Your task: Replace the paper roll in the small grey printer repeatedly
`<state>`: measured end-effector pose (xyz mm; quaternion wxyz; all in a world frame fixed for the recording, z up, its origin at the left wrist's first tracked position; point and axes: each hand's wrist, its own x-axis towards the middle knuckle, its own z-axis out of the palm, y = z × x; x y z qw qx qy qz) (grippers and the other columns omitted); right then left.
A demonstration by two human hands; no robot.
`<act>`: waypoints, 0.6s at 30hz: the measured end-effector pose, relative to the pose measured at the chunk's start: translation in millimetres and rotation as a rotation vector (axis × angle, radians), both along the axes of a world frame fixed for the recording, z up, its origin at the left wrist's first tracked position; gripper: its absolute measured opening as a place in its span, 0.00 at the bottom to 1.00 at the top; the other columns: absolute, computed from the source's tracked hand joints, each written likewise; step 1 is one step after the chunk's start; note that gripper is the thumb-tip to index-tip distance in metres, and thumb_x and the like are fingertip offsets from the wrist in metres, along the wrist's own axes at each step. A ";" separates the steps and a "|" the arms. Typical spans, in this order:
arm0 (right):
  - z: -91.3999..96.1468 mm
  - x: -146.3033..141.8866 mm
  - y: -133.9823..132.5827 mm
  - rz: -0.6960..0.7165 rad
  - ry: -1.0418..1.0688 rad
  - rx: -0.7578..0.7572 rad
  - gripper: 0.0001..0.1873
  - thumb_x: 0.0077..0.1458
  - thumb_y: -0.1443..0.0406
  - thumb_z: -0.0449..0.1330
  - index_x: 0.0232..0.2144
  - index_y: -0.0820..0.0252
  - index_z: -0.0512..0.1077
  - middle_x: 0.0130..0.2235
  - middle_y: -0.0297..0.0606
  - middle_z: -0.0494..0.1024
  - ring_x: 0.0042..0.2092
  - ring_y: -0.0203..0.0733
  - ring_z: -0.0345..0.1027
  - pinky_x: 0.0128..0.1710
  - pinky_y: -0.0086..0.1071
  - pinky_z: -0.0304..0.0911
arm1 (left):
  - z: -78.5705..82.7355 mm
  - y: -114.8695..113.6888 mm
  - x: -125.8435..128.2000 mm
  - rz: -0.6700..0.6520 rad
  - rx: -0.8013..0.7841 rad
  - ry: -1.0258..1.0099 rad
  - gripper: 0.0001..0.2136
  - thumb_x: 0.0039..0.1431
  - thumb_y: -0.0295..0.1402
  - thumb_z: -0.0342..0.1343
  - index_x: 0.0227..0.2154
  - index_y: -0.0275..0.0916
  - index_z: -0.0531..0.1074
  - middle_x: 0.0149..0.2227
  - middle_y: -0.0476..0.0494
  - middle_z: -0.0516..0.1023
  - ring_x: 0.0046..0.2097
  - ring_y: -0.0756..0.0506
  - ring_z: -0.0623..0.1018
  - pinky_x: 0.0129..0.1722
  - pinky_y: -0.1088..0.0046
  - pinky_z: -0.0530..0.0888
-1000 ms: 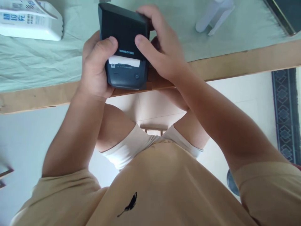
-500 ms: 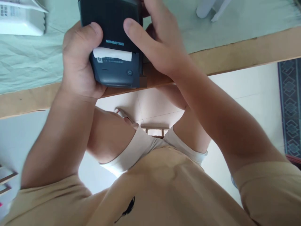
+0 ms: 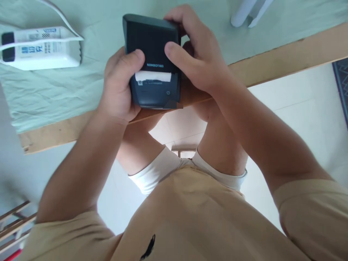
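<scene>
A dark label printer (image 3: 152,43) marked NIIMBOT is held over the front edge of the table. A strip of white label paper (image 3: 153,76) sticks out of its slot, above a power button. My left hand (image 3: 121,81) wraps the printer's left side, its thumb on the top face. On the other side my right hand (image 3: 199,54) grips the right side and far corner, with the thumb resting on the lid. The undersides of both hands' grips are hidden behind the printer.
A white power strip (image 3: 54,59) with a white cable (image 3: 58,12) lies at the left of the green tablecloth (image 3: 92,25). White rolled pieces (image 3: 241,14) rest at the far right. A wooden table edge (image 3: 272,59) runs across, above my legs.
The view has shifted, so the printer and both hands appear lower and further right, and more of the power strip shows. Both hands keep the same hold on the printer.
</scene>
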<state>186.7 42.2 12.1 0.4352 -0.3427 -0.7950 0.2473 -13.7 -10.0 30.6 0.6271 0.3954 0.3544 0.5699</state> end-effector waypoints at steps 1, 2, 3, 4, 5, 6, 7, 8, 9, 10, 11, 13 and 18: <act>2.4 -0.1 -3.0 -0.004 0.000 -0.015 0.27 0.63 0.52 0.55 0.56 0.66 0.70 0.51 0.39 0.82 0.49 0.38 0.74 0.49 0.32 0.70 | -2.0 0.4 -0.7 -0.098 0.069 0.014 0.12 0.63 0.36 0.68 0.43 0.31 0.83 0.36 0.42 0.84 0.46 0.40 0.84 0.52 0.61 0.82; 5.1 0.2 -6.1 -0.010 0.003 -0.031 0.28 0.63 0.52 0.56 0.56 0.65 0.70 0.50 0.39 0.82 0.48 0.38 0.74 0.47 0.33 0.70 | -3.8 0.3 -1.1 -0.106 0.111 0.018 0.13 0.63 0.37 0.69 0.43 0.32 0.83 0.36 0.42 0.85 0.44 0.41 0.84 0.48 0.63 0.83; 8.1 0.8 -9.4 -0.014 0.002 -0.055 0.27 0.64 0.51 0.56 0.57 0.64 0.70 0.51 0.39 0.82 0.48 0.39 0.74 0.45 0.34 0.70 | -5.4 -0.2 -1.2 -0.106 0.104 0.018 0.12 0.62 0.38 0.70 0.42 0.34 0.83 0.35 0.43 0.85 0.42 0.41 0.84 0.45 0.64 0.83; 11.3 1.6 -12.8 -0.012 0.000 -0.077 0.27 0.64 0.51 0.56 0.57 0.62 0.70 0.51 0.40 0.82 0.48 0.40 0.75 0.45 0.34 0.70 | -6.5 -1.2 -0.9 -0.095 0.096 0.019 0.13 0.63 0.38 0.70 0.43 0.34 0.83 0.35 0.43 0.85 0.42 0.40 0.85 0.43 0.64 0.83; 14.5 2.5 -16.3 -0.006 0.002 -0.095 0.26 0.65 0.50 0.56 0.57 0.61 0.70 0.52 0.41 0.82 0.48 0.41 0.76 0.45 0.35 0.70 | -7.1 -2.5 -0.3 -0.086 0.089 0.019 0.13 0.64 0.39 0.69 0.45 0.34 0.82 0.35 0.42 0.85 0.43 0.40 0.85 0.44 0.64 0.83; 17.6 3.5 -19.6 -0.002 0.004 -0.118 0.26 0.66 0.49 0.56 0.57 0.60 0.70 0.52 0.42 0.82 0.48 0.43 0.76 0.45 0.36 0.70 | -7.0 -4.2 0.4 -0.053 0.105 0.006 0.14 0.66 0.41 0.68 0.45 0.35 0.82 0.35 0.43 0.85 0.42 0.40 0.86 0.43 0.64 0.83; 20.3 4.4 -22.6 0.001 0.005 -0.142 0.26 0.66 0.49 0.56 0.57 0.59 0.70 0.52 0.42 0.82 0.48 0.44 0.77 0.45 0.37 0.71 | -6.2 -6.1 1.2 -0.046 0.086 -0.004 0.13 0.66 0.41 0.67 0.45 0.35 0.82 0.36 0.42 0.85 0.45 0.40 0.86 0.45 0.63 0.83; 22.4 5.0 -25.0 0.006 0.008 -0.161 0.26 0.66 0.48 0.57 0.57 0.58 0.69 0.53 0.42 0.82 0.48 0.45 0.77 0.45 0.38 0.71 | -4.8 -8.0 2.0 -0.074 0.076 -0.016 0.14 0.65 0.41 0.69 0.46 0.35 0.81 0.36 0.41 0.85 0.46 0.38 0.86 0.45 0.61 0.84; 23.9 5.5 -26.9 0.007 0.012 -0.179 0.26 0.66 0.47 0.58 0.57 0.57 0.69 0.54 0.42 0.82 0.48 0.46 0.77 0.46 0.39 0.72 | -2.9 -10.0 2.5 -0.074 0.044 -0.030 0.13 0.65 0.40 0.68 0.46 0.36 0.80 0.37 0.41 0.84 0.48 0.37 0.87 0.44 0.61 0.84; 24.6 5.7 -28.0 0.003 0.017 -0.199 0.27 0.65 0.45 0.59 0.57 0.55 0.70 0.54 0.41 0.81 0.48 0.46 0.77 0.46 0.39 0.73 | -0.6 -11.8 2.8 -0.073 0.002 -0.032 0.13 0.66 0.40 0.68 0.46 0.37 0.79 0.38 0.40 0.84 0.51 0.36 0.86 0.45 0.60 0.84; 24.6 5.7 -28.6 0.000 0.020 -0.225 0.29 0.65 0.43 0.59 0.57 0.53 0.70 0.55 0.40 0.81 0.48 0.46 0.78 0.47 0.39 0.73 | 1.8 -13.4 2.8 -0.059 -0.016 -0.040 0.13 0.66 0.40 0.68 0.46 0.38 0.79 0.37 0.41 0.84 0.51 0.36 0.86 0.43 0.61 0.84; 22.9 5.4 -28.2 0.005 0.045 -0.274 0.35 0.63 0.35 0.59 0.59 0.52 0.70 0.56 0.40 0.80 0.49 0.46 0.78 0.47 0.38 0.74 | 5.6 -15.7 1.8 -0.055 -0.046 -0.033 0.15 0.63 0.40 0.71 0.46 0.37 0.79 0.37 0.41 0.84 0.54 0.34 0.86 0.44 0.60 0.85; 18.0 5.7 -27.3 0.015 0.103 -0.378 0.42 0.57 0.32 0.64 0.61 0.50 0.70 0.56 0.41 0.78 0.45 0.43 0.78 0.43 0.35 0.76 | 6.3 -17.9 -2.4 -0.041 -0.063 -0.053 0.16 0.64 0.40 0.70 0.48 0.34 0.79 0.45 0.37 0.85 0.60 0.32 0.84 0.49 0.57 0.86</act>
